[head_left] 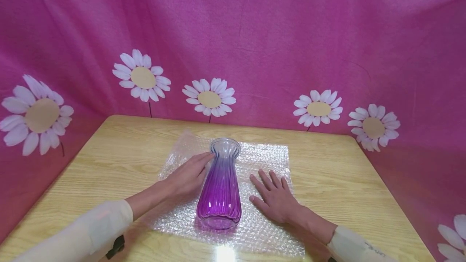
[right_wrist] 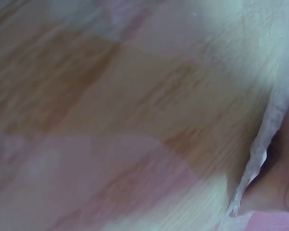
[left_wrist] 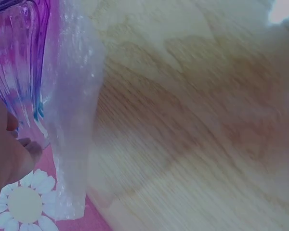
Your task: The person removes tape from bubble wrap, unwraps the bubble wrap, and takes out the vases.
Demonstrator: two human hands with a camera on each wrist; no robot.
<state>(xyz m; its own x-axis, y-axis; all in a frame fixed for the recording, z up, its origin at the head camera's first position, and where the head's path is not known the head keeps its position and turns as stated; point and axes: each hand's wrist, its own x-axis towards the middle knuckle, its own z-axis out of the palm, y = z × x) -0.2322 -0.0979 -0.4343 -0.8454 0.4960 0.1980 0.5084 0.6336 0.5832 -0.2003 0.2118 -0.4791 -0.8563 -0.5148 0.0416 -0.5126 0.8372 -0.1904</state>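
A ribbed glass vase [head_left: 220,191], purple at its base and fading to clear at the flared mouth, lies on a sheet of bubble wrap [head_left: 263,153]. Its base faces me and the mouth points away. My left hand [head_left: 189,173] is at the left side of the vase, fingertips against the neck. In the left wrist view, that hand [left_wrist: 12,149] appears beside the narrow end of the vase [left_wrist: 17,57]. To the right of the vase, my right hand [head_left: 274,199] rests on the wrap with its fingers spread. Only part of the right hand [right_wrist: 274,185] shows in the right wrist view.
The wrap lies on a light wooden table [head_left: 335,181] with rounded far corners. A pink curtain [head_left: 262,43] printed with white daisies hangs behind the table and along both sides. Light glares off the near part of the table.
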